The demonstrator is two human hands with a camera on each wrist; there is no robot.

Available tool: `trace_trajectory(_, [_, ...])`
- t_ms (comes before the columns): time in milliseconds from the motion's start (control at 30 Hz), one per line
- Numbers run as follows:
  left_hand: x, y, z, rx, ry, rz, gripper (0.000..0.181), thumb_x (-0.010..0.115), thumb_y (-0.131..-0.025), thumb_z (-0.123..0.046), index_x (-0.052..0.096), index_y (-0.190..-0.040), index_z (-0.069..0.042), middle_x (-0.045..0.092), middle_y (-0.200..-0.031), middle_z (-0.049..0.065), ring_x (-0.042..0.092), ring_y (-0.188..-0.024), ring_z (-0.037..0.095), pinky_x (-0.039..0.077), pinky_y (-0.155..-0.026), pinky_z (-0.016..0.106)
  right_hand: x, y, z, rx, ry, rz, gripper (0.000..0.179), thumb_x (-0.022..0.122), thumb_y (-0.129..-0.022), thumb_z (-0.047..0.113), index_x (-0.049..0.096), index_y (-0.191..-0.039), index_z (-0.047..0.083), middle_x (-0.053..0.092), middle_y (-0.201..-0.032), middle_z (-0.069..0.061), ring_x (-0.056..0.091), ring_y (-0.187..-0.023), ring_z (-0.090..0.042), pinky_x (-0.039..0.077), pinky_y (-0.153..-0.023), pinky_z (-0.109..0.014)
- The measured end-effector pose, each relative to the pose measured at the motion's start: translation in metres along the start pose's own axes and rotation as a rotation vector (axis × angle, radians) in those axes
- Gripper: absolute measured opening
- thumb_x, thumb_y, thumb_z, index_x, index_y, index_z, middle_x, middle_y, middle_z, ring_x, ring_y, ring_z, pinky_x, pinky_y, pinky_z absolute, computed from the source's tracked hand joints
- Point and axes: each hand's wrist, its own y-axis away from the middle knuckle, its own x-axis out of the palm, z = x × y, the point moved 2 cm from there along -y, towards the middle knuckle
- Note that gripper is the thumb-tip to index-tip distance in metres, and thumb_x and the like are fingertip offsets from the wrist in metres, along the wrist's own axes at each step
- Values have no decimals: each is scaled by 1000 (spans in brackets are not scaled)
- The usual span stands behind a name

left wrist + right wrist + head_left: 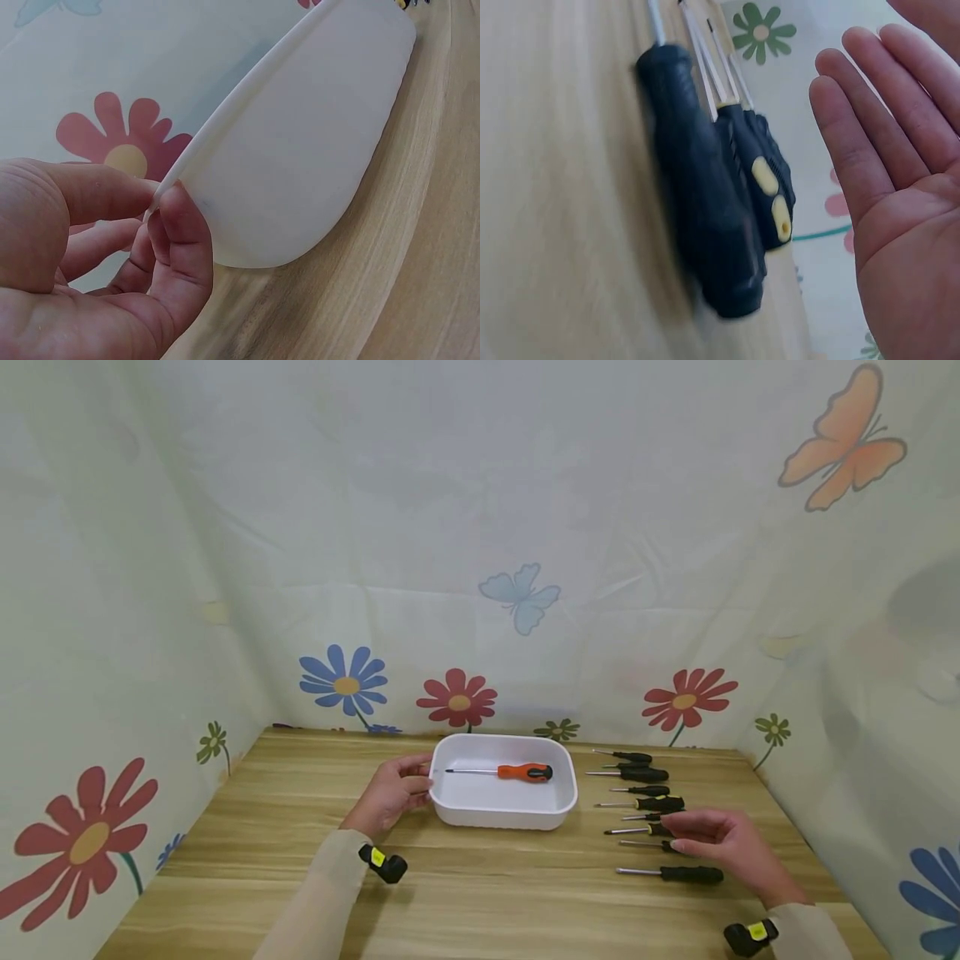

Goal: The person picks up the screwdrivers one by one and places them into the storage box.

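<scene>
A white plastic tray point(495, 819) stands upright on the table with an orange-and-black screwdriver point(525, 772) lying inside it. My left hand point(393, 793) pinches the tray's left rim between thumb and fingers, seen closely in the left wrist view. On the right, several dark-handled screwdrivers lie in a column, shafts pointing left. Over the near part of that column hovers my right hand point(723, 845), covering some handle ends. In the right wrist view its fingers point(855, 142) are straight and hold nothing. The nearest screwdriver point(705, 195) has a plain black handle; another screwdriver point(761, 180) has yellow inlays.
The wood-grain table point(480, 893) is enclosed by a pale curtain point(420, 527) printed with flowers and butterflies, at the back and both sides. Black wrist cameras are strapped above both hands.
</scene>
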Motion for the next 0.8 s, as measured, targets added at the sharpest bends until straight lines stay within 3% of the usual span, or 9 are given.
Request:
trace_trajectory(200, [1, 1, 0, -5, -1, 5, 54, 64, -95, 5, 57, -146, -9, 53, -134, 25, 60, -107, 35, 61, -82, 31, -7, 12, -10, 46, 11, 9, 38, 77, -90, 8, 69, -124, -7, 77, -119, -5, 74, -105, -9, 60, -82, -23])
trace_trajectory(800, [-1, -2, 3, 1, 7, -4, 53, 64, -95, 6, 58, -145, -10, 54, -132, 24, 60, -101, 31, 61, -80, 29, -13, 30, -21, 123, 139, 25, 37, 78, -90, 16, 72, -121, -3, 75, -118, -17, 72, -102, -3, 57, -82, -18])
